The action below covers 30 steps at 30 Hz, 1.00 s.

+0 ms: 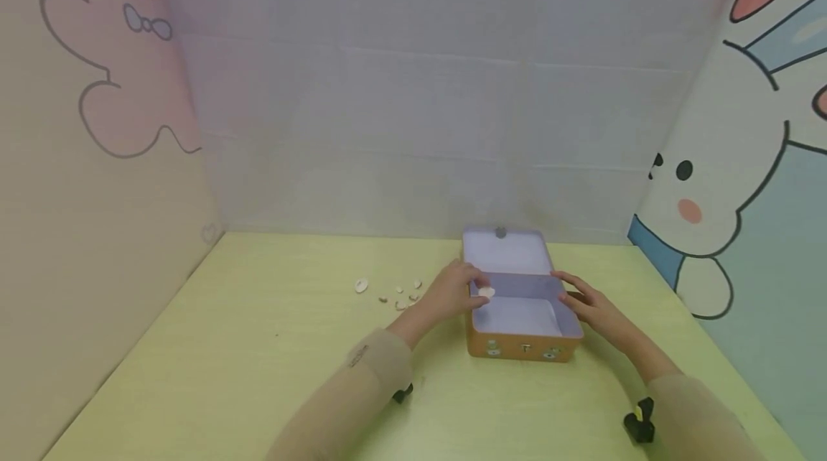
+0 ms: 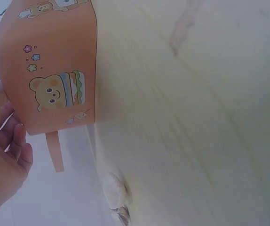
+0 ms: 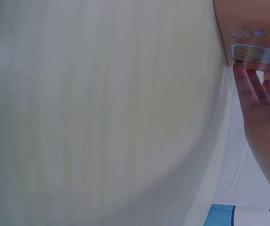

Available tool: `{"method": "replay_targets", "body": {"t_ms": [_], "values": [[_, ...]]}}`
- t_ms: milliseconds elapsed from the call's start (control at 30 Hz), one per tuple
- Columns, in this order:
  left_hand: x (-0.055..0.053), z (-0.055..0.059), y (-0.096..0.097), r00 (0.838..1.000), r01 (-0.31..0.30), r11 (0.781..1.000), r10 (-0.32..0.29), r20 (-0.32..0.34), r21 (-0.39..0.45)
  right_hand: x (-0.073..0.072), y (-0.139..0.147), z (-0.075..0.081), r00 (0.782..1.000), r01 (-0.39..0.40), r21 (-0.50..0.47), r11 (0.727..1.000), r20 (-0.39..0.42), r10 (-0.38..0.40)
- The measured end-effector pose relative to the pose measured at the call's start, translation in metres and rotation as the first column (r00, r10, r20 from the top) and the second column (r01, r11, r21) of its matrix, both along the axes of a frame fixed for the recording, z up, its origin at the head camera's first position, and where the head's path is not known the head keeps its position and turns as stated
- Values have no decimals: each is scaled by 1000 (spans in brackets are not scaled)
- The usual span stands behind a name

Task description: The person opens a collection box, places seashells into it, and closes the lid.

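A small orange tin case (image 1: 525,347) stands with its lid (image 1: 507,251) raised, showing a pale lilac inside. Over its left wall, my left hand (image 1: 452,292) pinches a white shell (image 1: 487,292) between thumb and fingers; in the left wrist view the shell is hidden behind the case. On the other side, my right hand (image 1: 593,310) touches the case's right wall with its fingers extended. The right wrist view has those fingertips (image 3: 239,70) against the case's printed side (image 3: 252,40).
Several small shells (image 1: 399,290) lie on the yellow table (image 1: 258,368) left of the case, with a larger white shell (image 1: 361,286) farther left. Black clips (image 1: 639,421) sit near both forearms. Walls with cartoon prints enclose the back and sides.
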State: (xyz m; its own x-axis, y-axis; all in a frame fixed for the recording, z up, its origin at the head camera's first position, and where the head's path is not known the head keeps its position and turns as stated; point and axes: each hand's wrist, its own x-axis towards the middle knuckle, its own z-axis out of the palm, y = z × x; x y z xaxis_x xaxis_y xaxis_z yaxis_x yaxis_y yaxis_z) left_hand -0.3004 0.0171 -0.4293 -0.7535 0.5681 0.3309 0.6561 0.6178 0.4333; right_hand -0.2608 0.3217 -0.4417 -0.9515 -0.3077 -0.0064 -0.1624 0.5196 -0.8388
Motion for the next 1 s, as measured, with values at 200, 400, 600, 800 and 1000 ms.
{"method": "replay_targets", "body": {"t_ms": [200, 400, 600, 800, 1000], "values": [[0, 2, 0, 1000, -18, 1000, 18, 14, 0, -1, 0, -1, 1000, -6, -9, 1000, -9, 6], [1, 3, -4, 1000, -9, 1000, 8, 26, 25, 0, 0, 0, 1000, -6, 4, 1000, -9, 6], [5, 3, -16, 998, 16, 994, -22, 56, 108, 0, 1, -3, 1000, -1, 15, 1000, -16, 2], [9, 8, -28, 998, 28, 986, -36, 43, 166, -3, 3, -6, 1000, 1, 15, 1000, -22, -1], [11, 16, -46, 998, 52, 979, -58, 24, 198, -5, 2, -5, 1000, 11, 14, 1000, -4, -11]]}}
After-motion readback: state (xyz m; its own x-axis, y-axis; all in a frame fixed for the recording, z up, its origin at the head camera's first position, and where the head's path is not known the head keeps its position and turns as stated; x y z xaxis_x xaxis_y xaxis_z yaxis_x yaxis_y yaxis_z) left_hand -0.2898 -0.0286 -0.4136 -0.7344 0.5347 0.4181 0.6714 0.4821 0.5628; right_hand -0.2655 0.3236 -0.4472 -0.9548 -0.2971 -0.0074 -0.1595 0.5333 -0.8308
